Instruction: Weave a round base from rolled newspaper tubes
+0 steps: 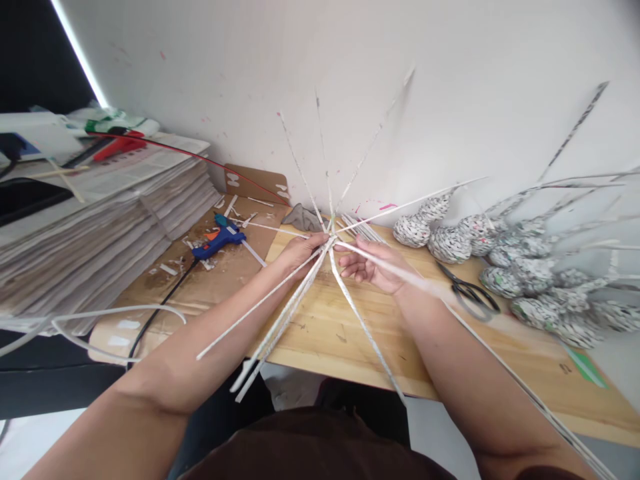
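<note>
A star of thin rolled-paper tubes [331, 239] is held above the wooden tabletop, its tubes spreading out from a crossed centre. My left hand [303, 252] is closed on the left side of that centre, with the thumb on top. Near the right side of the centre, my right hand [371, 265] pinches a paper tube between thumb and forefinger, while its other fingers curl loosely. One white tube passes over the right wrist and is smeared by motion. Several tubes hang down towards my lap; others point up at the wall.
Left, a blue glue gun [220, 241] lies on stained cardboard [150, 293], beside a tall newspaper stack [170, 180]. Black scissors [473, 293] lie at right, before several woven paper gourd shapes [450, 245]. Loose paper tubes [367, 230] and a grey cloth [303, 217] sit behind my hands.
</note>
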A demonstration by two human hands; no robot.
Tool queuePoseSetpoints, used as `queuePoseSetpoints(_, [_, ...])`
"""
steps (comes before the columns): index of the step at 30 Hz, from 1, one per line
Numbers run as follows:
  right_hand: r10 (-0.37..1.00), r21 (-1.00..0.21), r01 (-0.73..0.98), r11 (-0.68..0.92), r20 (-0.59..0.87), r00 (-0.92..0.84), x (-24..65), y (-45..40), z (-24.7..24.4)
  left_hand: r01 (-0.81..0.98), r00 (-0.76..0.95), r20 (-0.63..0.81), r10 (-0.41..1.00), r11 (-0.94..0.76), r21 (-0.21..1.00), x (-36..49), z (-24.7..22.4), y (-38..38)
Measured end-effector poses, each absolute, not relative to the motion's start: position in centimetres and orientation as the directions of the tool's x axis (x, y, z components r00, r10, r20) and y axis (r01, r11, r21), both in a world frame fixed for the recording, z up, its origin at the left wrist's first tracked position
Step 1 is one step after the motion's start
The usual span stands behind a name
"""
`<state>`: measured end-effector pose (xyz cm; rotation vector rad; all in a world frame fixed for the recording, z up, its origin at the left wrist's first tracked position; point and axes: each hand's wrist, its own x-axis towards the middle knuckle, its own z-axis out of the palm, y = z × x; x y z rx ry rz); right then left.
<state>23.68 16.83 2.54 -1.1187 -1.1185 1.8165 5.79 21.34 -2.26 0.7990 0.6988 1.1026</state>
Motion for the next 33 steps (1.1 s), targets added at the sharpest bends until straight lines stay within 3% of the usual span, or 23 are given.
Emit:
queuePoseSetpoints(3, [0.904, -0.928, -0.154, -0.339, -0.276, -0.327, 23.6, 16.9, 2.4, -0.517, 0.302, -0.096, 0.949, 0.247, 0.819, 5.8, -2.6, 21.5])
queuePoseSetpoints(7, [0.958, -0.977, -0.059, -0.207, -0.19, -0.212, 22.4, 16.7, 1.2, -0.557, 0.304, -0.129, 0.944, 0.286, 0.78, 6.5, -2.6, 21.0])
queuePoseSetpoints(14, [0.991, -0.979, 0.155, 0.132, 0.134, 0.0, 21.1, 16.8, -0.9, -0.593, 0.245, -0.169, 0.955, 0.286, 0.752, 7.5, -2.9, 20.3])
queuePoseSetpoints(24, [0.997, -0.998, -0.008, -0.063, -0.063, -0.047, 21.0, 16.5, -0.3, -0.539, 0.275, -0.103, 0.956, 0.243, 0.806, 7.2, -2.5, 20.1])
queuePoseSetpoints(33, [0.993, -1.0, -0.031, -0.003, -0.007, 0.118, 20.9, 17.0, -0.5, -0.519, 0.197, -0.119, 0.973, 0.207, 0.829, 7.5, -2.9, 20.1])
